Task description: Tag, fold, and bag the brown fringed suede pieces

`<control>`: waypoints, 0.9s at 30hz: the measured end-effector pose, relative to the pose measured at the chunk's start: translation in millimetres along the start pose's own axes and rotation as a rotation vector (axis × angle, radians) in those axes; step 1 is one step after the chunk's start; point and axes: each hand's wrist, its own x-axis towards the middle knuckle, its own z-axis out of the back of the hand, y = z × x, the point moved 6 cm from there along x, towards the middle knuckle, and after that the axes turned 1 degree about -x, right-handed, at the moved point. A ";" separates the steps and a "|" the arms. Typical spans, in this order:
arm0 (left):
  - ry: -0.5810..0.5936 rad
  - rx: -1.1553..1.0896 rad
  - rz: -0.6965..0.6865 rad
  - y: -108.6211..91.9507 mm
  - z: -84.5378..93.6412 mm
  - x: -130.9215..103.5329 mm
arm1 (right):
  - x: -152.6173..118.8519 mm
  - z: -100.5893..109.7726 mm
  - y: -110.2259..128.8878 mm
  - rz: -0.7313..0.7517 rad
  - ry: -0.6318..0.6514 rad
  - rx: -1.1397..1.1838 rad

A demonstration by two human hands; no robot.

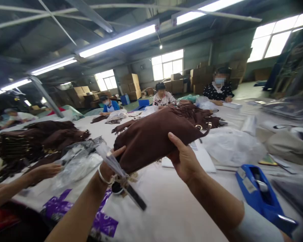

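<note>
A dark brown bag [151, 137] with a gold ring and a short strap with a metal clasp at its right end is held up over the table between my two hands. My left hand [113, 161] closes on its left end, the fingers partly hidden behind it. On the right, my right hand [183, 156] grips the lower edge, thumb on the front face. Around my left wrist are a pale bangle and a clear plastic strip [111, 159]. A black-and-clear item [136, 198] lies just below that wrist.
A blue tape dispenser [261, 195] stands at the right. Clear plastic bags [232, 146] and a pile of brown bags [40, 134] lie on the white table [161, 205]. A co-worker's hand [47, 170] reaches in from the left, near purple packaging [104, 222]. Other people sit across the table.
</note>
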 end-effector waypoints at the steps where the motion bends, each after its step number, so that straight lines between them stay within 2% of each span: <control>1: 0.008 -0.050 0.024 -8.7 5.4 0.8 | 0.2 -3.7 1.4 -0.002 0.015 -0.019; 2: 0.044 -0.114 0.065 -12.9 5.9 3.3 | -0.7 -4.8 2.9 0.001 0.030 -0.038; 4: 0.163 -0.218 0.151 -6.9 -4.3 12.2 | -7.2 6.0 4.5 0.018 0.027 -0.073; 6: 0.278 -0.182 0.187 19.2 -24.3 22.6 | -23.2 39.1 -1.4 0.030 -0.052 -0.113; 7: 0.324 -0.114 0.194 39.8 -37.3 26.8 | -35.3 64.0 -9.2 0.019 -0.108 -0.129; 9: 0.388 0.094 0.235 92.4 -67.9 30.3 | -67.2 127.9 -34.6 -0.043 -0.266 -0.156; 11: 0.429 0.222 0.306 147.4 -100.8 27.7 | -103.9 196.7 -69.7 -0.188 -0.401 -0.126; 13: 0.427 0.373 0.353 191.5 -126.1 23.3 | -140.3 258.8 -100.2 -0.362 -0.588 -0.099; 15: 0.407 0.510 0.363 217.3 -139.0 20.8 | -162.2 292.7 -113.3 -0.428 -0.643 -0.018; 17: 0.398 0.612 0.342 225.3 -139.6 23.1 | -169.8 302.5 -111.8 -0.440 -0.649 0.060; 19: 0.393 0.695 0.296 220.1 -132.2 30.2 | -168.9 301.0 -104.3 -0.436 -0.686 0.085; 21: 0.367 0.774 0.217 205.0 -124.0 36.5 | -166.4 297.8 -100.2 -0.446 -0.744 0.073; 23: 0.345 0.816 0.088 183.2 -124.8 30.8 | -166.0 294.5 -102.2 -0.469 -0.752 0.074; 25: 0.401 0.811 -0.143 160.2 -143.5 5.4 | -170.7 292.6 -106.0 -0.489 -0.720 0.093; 27: 0.564 0.818 -0.488 146.3 -178.8 -38.7 | -180.1 292.8 -105.9 -0.515 -0.675 0.105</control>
